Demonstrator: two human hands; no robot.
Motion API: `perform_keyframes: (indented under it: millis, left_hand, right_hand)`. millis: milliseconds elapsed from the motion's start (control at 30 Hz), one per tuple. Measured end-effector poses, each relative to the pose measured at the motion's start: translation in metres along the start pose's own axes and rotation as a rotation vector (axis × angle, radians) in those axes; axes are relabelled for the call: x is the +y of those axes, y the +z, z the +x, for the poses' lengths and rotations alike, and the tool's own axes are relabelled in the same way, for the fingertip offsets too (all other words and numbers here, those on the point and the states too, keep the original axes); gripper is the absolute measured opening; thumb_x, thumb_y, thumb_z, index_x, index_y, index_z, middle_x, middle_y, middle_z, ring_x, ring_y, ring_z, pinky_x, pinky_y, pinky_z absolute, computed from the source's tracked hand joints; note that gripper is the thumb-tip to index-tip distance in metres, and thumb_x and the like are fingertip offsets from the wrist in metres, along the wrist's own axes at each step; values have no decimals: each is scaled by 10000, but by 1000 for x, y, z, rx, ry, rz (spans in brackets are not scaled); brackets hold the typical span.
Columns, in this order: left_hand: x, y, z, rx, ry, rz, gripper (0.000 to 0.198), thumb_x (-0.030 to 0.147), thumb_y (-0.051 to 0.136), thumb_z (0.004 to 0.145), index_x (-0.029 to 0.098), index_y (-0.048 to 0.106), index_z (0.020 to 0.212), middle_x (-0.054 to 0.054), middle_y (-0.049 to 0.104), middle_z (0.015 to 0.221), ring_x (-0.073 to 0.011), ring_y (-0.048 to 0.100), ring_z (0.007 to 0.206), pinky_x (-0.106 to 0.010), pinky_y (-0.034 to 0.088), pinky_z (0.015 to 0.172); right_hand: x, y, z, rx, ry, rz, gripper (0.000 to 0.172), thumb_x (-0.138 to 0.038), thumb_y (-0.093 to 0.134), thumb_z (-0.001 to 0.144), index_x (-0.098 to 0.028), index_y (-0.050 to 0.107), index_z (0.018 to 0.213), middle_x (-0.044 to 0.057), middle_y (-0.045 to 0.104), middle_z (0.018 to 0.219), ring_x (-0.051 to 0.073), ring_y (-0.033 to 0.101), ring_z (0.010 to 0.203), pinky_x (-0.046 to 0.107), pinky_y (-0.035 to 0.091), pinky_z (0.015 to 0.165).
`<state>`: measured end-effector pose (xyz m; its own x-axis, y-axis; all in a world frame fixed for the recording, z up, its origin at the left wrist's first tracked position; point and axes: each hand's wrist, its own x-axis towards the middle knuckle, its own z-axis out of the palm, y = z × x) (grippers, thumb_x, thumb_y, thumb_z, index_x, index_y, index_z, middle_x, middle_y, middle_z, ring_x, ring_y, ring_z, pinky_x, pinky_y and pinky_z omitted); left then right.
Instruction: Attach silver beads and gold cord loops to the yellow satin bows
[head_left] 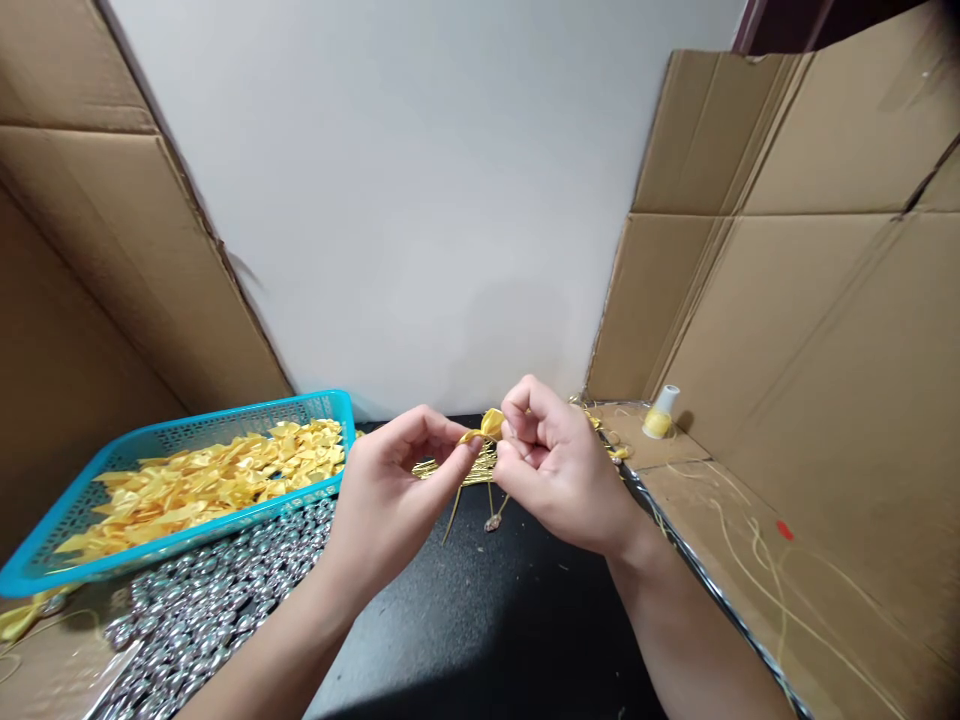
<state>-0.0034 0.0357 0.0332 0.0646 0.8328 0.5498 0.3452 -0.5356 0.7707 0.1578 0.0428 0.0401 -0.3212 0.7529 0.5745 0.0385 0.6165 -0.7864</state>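
Note:
A yellow ribbon bow (491,424) is pinched between both hands above the black tabletop (450,600). My left hand (401,490) grips its left end between thumb and forefinger. On the other side, my right hand (562,480) has its fingers curled closed against the right part, hiding some of it. Behind and below the hands lies a bundle of gold cords (478,472). A small shiny bead (492,522) rests on the table with cord strands leading to it. Any thread in the right fingers is too fine to make out.
A blue plastic basket (349,430) of yellow ribbon pieces (225,475) stands at the left. Many silvery beads (225,585) lie before it. To the right, a cone of yellow thread (660,412) and loose thread (757,550) sit on cardboard. Cardboard walls (825,300) flank both sides.

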Motion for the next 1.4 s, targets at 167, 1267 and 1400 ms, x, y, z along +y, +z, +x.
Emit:
perform_keyframes:
  millis: [167,1267,1400]
  left_hand:
    - [0,0,1,1,-8,-9,87,218,678,806,172,631,750,18,656,670,-97,585,604,-192,451,545]
    - [-4,-3,-6,76,336,82,145,102,668,800,238,621,784,26,665,750,-124,616,679,-256,483,622]
    - [-4,-3,-8,181,381,76,185,77,665,792,258,630,811,37,664,759,-123,601,686,-263,469,644]
  right_hand:
    - [-1,0,0,6,1,-2,257,-60,528,746,-247,351,761,-101,299,588,76,280,502,227,259,448]
    - [-2,-8,-1,-88,-148,-123,191,-112,500,836,-240,365,796,-67,334,648,79,304,528,234,275,477]
    - [-4,-11,0,-99,-128,-144,160,-173,507,886,-242,375,830,-71,366,638,83,348,538,239,315,503]
